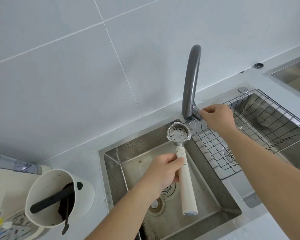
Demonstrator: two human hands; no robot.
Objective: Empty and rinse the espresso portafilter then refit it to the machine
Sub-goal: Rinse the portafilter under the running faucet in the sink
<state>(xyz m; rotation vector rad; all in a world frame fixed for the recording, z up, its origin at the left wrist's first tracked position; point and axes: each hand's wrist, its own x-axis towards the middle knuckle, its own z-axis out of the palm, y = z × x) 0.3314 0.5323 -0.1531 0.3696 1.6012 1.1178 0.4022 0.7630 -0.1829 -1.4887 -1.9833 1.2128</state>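
The fingers (173,160) of the left hand (163,172) wrap the upper part of the white handle of the portafilter (178,133), thumb on top, so the basket sits level and open upward over the sink (229,207), just in front of the base of the tap (191,80); held there, it appears ready to catch water from the spout. The basket looks mostly emptied, with dark flecks of grounds clinging inside, which suggests rinsing is the step in hand. The right hand (216,116) reaches to the right of the tap's base, its fingertips pinching the lever (197,114), apparently to start the flow; no water is visible. Left of the sink on the desk stands a knock box (47,198) holding dark grounds.
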